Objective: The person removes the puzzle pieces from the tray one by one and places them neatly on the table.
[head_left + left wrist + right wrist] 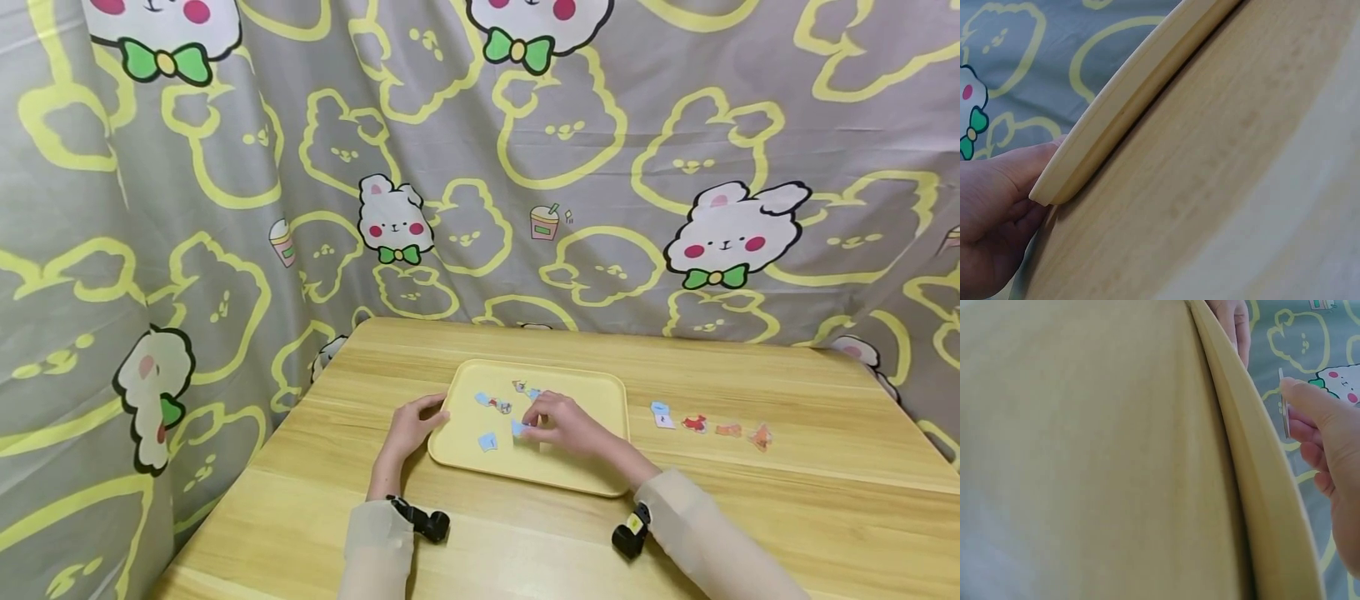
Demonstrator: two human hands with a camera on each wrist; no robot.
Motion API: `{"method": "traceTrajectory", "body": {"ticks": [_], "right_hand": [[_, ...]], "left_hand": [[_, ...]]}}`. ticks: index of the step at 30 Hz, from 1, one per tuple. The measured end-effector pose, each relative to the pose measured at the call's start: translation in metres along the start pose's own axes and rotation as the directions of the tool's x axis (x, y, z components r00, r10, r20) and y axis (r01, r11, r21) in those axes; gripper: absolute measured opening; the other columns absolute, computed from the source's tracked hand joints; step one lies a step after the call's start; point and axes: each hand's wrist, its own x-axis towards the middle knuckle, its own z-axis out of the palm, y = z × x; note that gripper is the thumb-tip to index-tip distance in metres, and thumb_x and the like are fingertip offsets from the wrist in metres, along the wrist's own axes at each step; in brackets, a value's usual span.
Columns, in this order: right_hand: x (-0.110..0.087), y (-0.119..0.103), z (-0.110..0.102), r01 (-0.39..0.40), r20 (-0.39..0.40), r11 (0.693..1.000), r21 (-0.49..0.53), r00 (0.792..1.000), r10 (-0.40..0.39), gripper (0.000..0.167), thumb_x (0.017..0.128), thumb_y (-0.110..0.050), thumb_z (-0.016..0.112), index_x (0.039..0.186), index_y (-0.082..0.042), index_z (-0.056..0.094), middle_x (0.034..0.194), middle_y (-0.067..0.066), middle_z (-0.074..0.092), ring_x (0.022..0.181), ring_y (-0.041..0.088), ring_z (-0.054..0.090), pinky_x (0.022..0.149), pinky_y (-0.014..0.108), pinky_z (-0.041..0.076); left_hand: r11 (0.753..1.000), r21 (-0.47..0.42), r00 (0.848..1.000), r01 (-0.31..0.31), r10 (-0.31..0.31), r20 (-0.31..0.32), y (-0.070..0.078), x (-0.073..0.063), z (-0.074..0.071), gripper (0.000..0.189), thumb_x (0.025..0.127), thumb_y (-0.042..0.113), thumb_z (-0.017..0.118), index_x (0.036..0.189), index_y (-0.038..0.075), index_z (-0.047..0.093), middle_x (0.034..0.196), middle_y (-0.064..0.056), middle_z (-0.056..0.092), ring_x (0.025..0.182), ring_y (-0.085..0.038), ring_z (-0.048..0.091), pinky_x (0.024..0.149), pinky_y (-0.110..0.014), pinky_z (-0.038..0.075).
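A pale yellow tray lies on the wooden table. My left hand grips its left rim; in the left wrist view, that hand is at the tray's edge. Over the tray, my right hand pinches a light blue puzzle piece. Seen edge-on in the right wrist view, the thin piece stands between thumb and fingers of the right hand. In the tray lie a blue piece, a joined blue-and-red group, and more pieces partly behind the right hand.
Right of the tray, several puzzle pieces lie in a row on the table: a blue-and-white one, a red one and orange ones. A patterned grey curtain hangs behind the table and along its left.
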Motion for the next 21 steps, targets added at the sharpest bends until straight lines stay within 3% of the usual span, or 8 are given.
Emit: {"method": "traceTrajectory", "body": {"ticks": [7,21], "right_hand": [[-0.0046,0.0003,0.0002,-0.028,-0.052,0.989,0.145,0.998,0.036,0.006,0.087,-0.015,0.074,0.09,-0.011,0.072,0.085,-0.001,0.068,0.074,0.009,0.054,0.062,0.017,0.049],[-0.0086,0.003,-0.0015,-0.104,-0.032,0.981,0.161,0.993,0.11,0.005,0.087,-0.018,0.074,0.091,-0.015,0.072,0.088,-0.002,0.068,0.076,0.006,0.053,0.063,0.016,0.048]], "left_hand": [[1.0,-0.011,1.0,0.004,-0.004,0.002,0.0015,-0.0001,0.0001,0.04,0.09,0.019,0.071,0.128,0.009,0.066,0.131,-0.015,0.065,0.129,-0.036,0.055,0.112,-0.049,0.043],[1.0,-0.024,1.0,0.01,-0.01,0.006,0.0007,-0.0004,0.0005,0.04,0.09,0.02,0.071,0.129,0.01,0.065,0.131,-0.015,0.065,0.13,-0.036,0.054,0.113,-0.05,0.042]]}}
